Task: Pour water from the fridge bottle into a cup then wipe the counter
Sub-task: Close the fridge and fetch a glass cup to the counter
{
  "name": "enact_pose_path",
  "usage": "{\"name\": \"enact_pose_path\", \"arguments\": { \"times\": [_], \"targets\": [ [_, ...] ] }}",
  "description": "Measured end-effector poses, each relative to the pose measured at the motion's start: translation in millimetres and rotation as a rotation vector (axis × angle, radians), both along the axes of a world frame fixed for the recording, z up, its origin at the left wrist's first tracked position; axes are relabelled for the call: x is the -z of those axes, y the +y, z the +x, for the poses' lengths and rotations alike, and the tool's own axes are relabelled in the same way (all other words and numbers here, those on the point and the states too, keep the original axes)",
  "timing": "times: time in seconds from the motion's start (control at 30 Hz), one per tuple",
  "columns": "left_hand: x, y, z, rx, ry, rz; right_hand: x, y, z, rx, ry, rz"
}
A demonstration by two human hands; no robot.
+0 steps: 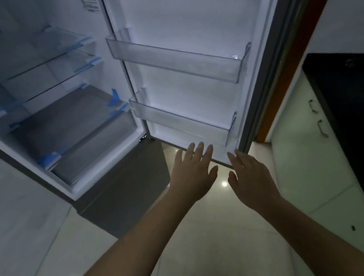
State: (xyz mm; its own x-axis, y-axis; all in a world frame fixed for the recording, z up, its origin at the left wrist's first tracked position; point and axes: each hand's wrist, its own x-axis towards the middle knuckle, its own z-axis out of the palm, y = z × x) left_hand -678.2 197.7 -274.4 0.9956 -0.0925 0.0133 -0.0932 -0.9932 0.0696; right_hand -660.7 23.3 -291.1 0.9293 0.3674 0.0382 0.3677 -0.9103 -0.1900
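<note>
- Fridge bottle: not in view. You will find none on the glass shelves (49,61), in the upper door bin (179,64) or in the lower door bin (183,123); all show bare.
- Cup: not in view.
- Fridge door (194,28): swung wide open, its bottom edge just beyond your fingertips.
- Left hand (194,174): fingers straight and spread, holding nothing, below the lower door bin.
- Right hand (252,179): fingers straight, empty, near the door's bottom outer corner.
- Counter (360,124): dark top at your right, its near corner beside the door edge.
- Risk: you reach for a bottle that is not there; search elsewhere, or the pour cannot start.
- Risk: pushing low on the door with both palms may slam it, or catch the counter corner.
</note>
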Motion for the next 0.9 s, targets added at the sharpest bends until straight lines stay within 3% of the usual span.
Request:
{"name": "enact_pose_path", "arguments": {
  "times": [0.47, 0.67, 0.9],
  "targets": [
    [23, -44, 96, 0.041, -0.002, -0.057, 30, -33, 80, 0.119, -0.011, 0.192],
    [31, -57, 109, -0.006, 0.026, -0.001, 27, -54, 124, 0.107, -0.024, 0.43],
    [40, -57, 96, -0.066, -0.1, 0.014, 35, -61, 152, 0.087, 0.062, 0.637]
  ]
}}
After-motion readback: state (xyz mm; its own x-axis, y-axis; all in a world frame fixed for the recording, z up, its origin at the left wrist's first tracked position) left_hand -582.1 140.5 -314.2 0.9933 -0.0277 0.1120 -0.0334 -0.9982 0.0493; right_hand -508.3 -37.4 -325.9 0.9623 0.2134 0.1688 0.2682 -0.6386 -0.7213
